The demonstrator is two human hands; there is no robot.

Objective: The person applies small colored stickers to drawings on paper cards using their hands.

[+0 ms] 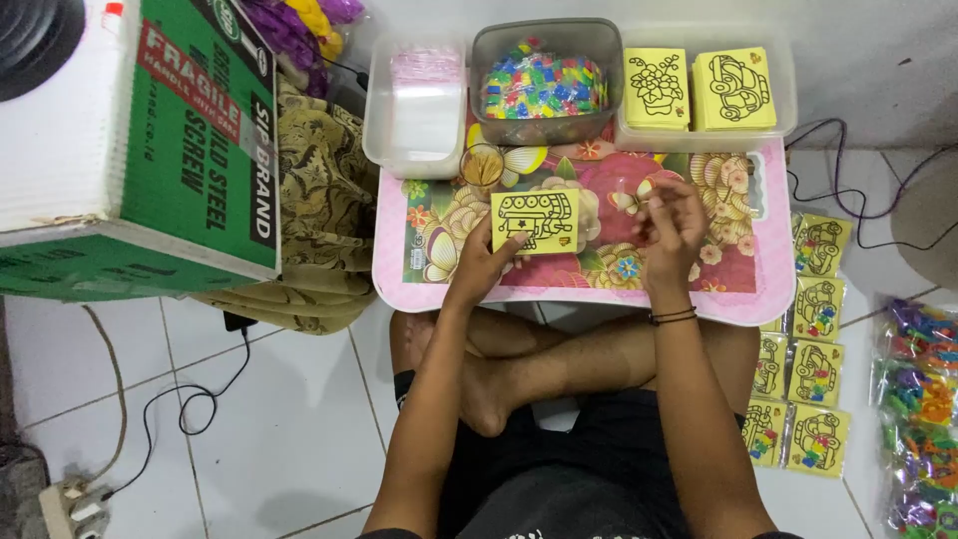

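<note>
- Your landmark is the yellow card [535, 221], which lies flat on the small pink floral table [399, 260], near the middle of it, with its long axis running left to right.
- Your left hand [486, 262] is at the lower left corner of the card. The fingers are bent and press on this corner, so the card is touching them, just above and to the right of the fingertips.
- Your right hand [671, 222] is to the right of the card, apart from it. The fingers are drawn together around something small and clear; what it is I cannot tell.
- The left hand is the nearer one to the card.
- Behind the card stands the tub of coloured pieces [544, 82], and right of that tub the tray of yellow cards [704, 90].
</note>
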